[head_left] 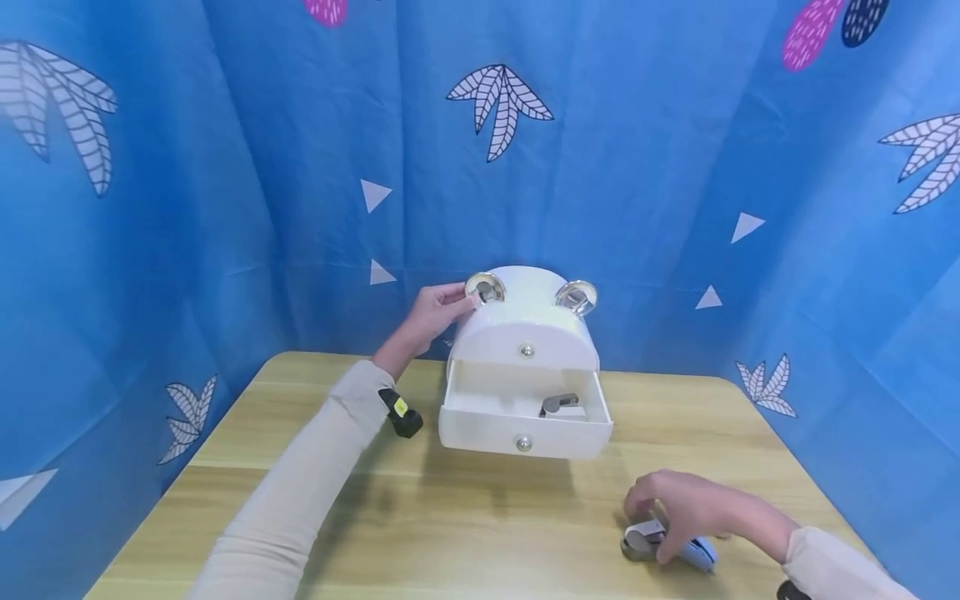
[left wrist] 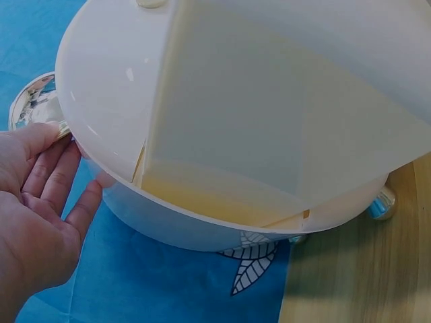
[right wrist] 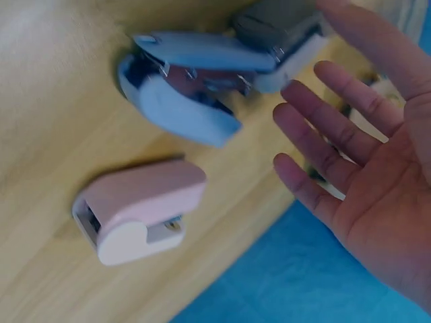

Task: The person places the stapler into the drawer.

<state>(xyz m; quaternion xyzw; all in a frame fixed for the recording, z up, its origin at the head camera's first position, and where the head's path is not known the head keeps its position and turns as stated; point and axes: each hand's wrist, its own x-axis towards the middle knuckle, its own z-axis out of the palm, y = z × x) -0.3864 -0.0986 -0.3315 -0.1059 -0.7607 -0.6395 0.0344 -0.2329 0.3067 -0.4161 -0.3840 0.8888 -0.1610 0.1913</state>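
- The right hand (head_left: 687, 505) is arching over the gray stapler (right wrist: 277, 24), its fingers spreading wide; whether the thumb is touching it, I cannot tell.
- The gray stapler is lying on the table (head_left: 480, 542), in front of the open drawer (head_left: 480, 430) and to its right, close beside the blue stapler (right wrist: 202, 52); the pink stapler (right wrist: 145, 192) is sitting near them.
- For a clean pick, thumb and fingers should be closing squarely across the gray stapler's two sides; the blue one is lying so near that a loose sweep could be dragging it along.
- The left hand (head_left: 432, 317) is holding the left ear (head_left: 485, 287) of the white box (head_left: 534, 293) in a narrow pinch of thumb and fingers. A light touch seems wise, since the ear is jutting out and could be flexing under a hard pull.
- Inside the drawer, a similar small stapler (head_left: 560, 403) is resting toward the right.
- The box is showing glossy, probably plastic walls and a rounded top; its ears are shining like gold mirrors, curving as shallow cups. A round knob (head_left: 523, 442) is standing on the drawer front.
- The blue stapler is gaping open, long and smooth; the pink one is looking stubby, with a rounded white end.
- Pale wood grain is streaking the table; the blue curtain (head_left: 637, 167) behind is hanging in soft folds.
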